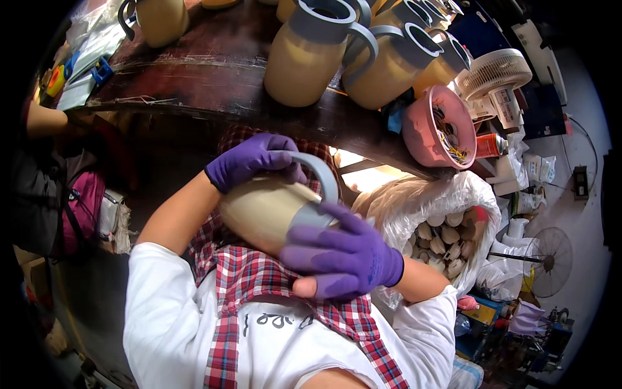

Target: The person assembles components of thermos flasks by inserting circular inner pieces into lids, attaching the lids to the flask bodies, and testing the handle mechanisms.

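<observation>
A beige jug (256, 204) with a grey collar and curved grey handle (321, 172) lies tilted across my lap, its mouth toward the right. My left hand (256, 162), in a purple glove, is closed at the handle's end near the jug's base. Over the grey collar and mouth, my right hand (350, 256) lies with fingers stretched out and slightly blurred. Its glove leaves the thumb tip bare. The right palm and fingers hide much of the jug's mouth.
Several similar jugs (304, 58) stand on the dark wooden table (188, 78) ahead. At its right edge sits a pink bucket (414, 126) holding small wiry pieces. A plastic-lined sack (476, 198) of pale handle-like parts is beside my right arm. A fan (495, 71) stands behind the bucket.
</observation>
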Available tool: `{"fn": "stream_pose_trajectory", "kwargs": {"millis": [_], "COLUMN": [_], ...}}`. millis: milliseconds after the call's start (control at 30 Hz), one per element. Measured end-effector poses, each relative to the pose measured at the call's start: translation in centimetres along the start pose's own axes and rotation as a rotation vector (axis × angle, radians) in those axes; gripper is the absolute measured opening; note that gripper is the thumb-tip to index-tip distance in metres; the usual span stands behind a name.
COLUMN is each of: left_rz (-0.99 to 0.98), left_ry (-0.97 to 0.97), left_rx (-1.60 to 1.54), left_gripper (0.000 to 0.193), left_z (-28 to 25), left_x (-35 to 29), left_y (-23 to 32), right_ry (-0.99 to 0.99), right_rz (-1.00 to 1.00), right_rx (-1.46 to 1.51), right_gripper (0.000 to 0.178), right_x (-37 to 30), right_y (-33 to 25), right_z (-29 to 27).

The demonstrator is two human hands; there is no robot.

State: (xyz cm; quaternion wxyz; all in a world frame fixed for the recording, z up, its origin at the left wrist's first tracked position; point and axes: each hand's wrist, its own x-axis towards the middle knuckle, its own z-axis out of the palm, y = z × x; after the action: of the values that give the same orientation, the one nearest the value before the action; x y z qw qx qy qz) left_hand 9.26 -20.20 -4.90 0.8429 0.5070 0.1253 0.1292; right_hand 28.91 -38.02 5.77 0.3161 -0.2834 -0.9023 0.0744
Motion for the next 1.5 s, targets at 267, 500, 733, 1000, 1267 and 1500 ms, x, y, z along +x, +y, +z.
{"fn": "stream_pose_trajectory", "kwargs": {"millis": [267,500,733,1000,1267,1500], "left_rz": [0.693,0.063,0.612,0.336,0.730,0.618], "left_ry": [0.205,0.500,0.531,0.755,1.059,1.124], "left_rx": [1.479,0.120,1.106,0.618,0.789,0.641], "left_gripper": [0.045,0.025,0.039,0.031,0.029,0.029], "left_z": [8.9,3.4,11.4,7.2,-2.1,-6.1], "left_x": [-2.5,-4.9,-4.6,-10.3,-6.6,-1.9], "left_y": [2.8,1.8,-3.8,0.4,5.0,2.0], "right_ry": [0.233,0.192,0.444,0.581,-0.027,-0.355], "right_rz": [1.042,0.203,0.853,0.919,1.254,1.387], "right_rx": [0.325,0.259,0.232,0.530,-0.288,-0.543], "right_gripper": [0.054,0.038,0.028,0.028,0.035,0.040], "right_x": [-9.6,-1.4,-8.7,-6.3,-16.3,-15.7], "right_y": [8.0,4.5,11.0,11.8,26.6,26.3], "right_z": [6.3,-0.2,7.1,-2.7,-15.7,-17.4]}}
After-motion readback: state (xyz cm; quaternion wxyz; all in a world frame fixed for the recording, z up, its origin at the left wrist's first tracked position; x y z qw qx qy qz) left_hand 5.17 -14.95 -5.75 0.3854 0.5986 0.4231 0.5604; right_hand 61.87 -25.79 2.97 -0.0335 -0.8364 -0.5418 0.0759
